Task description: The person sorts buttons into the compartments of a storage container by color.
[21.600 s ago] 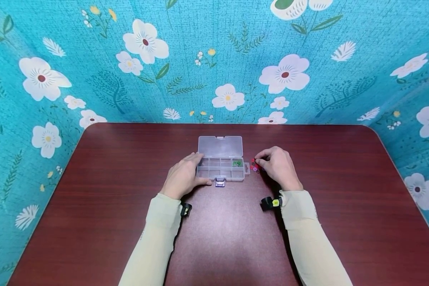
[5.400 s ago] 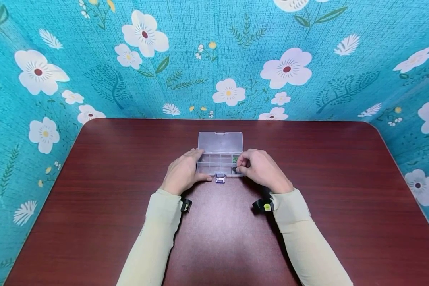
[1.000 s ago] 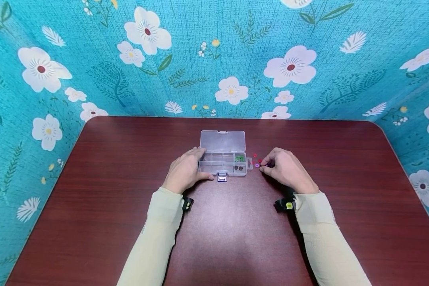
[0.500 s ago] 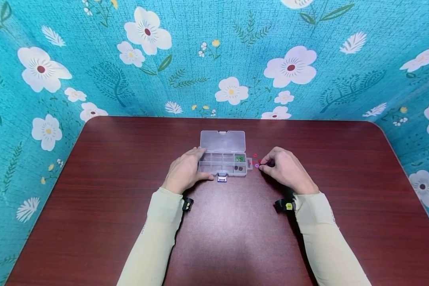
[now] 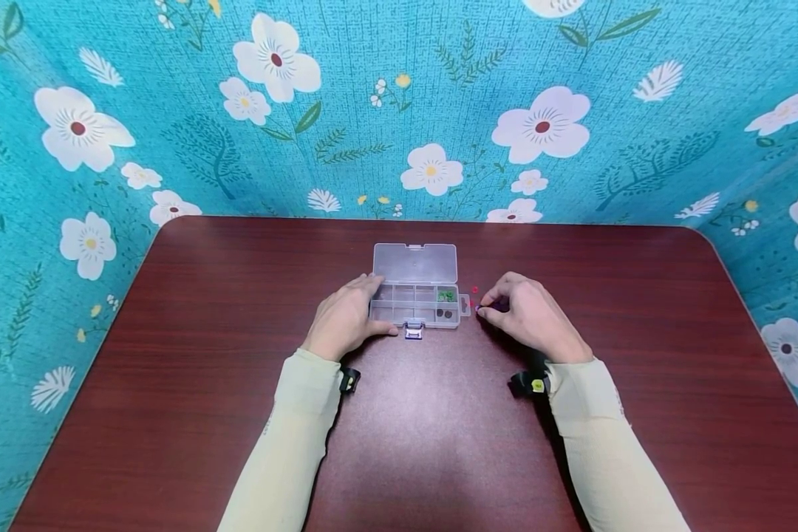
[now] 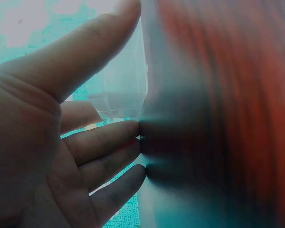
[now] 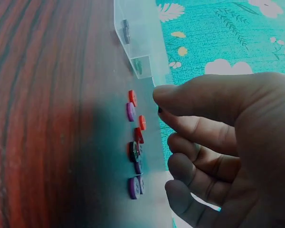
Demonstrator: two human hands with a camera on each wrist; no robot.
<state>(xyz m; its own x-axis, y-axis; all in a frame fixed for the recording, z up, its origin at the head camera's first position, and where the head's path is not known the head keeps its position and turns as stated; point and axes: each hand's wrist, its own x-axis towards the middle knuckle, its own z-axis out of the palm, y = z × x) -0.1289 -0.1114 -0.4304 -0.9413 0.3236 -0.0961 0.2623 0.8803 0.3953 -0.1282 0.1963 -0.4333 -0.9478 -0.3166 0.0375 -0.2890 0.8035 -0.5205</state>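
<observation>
A clear plastic compartment box (image 5: 415,304) lies on the table with its lid (image 5: 415,264) raised at the back. Green buttons (image 5: 446,295) fill part of its back right compartment; dark buttons (image 5: 443,314) lie in the front right one. My left hand (image 5: 342,318) holds the box's left end, thumb in front, fingers behind. To the right of the box, my right hand (image 5: 532,314) has thumb and forefinger together; in the right wrist view a small dark button (image 7: 160,109) shows between them. Under this hand lie loose red buttons (image 7: 133,98), purple buttons (image 7: 134,188) and a black button (image 7: 134,151).
The box's hanging tab (image 5: 465,304) juts out on its right, and a latch (image 5: 413,330) hangs at its front. Dark red wood table (image 5: 239,355) surrounds everything. A flowered blue cloth (image 5: 372,111) stands behind the table.
Since the oldest frame, dark buttons have come into the front right compartment. In the last half second my right fingertips have shifted slightly left, over the purple button. The left hand stays put.
</observation>
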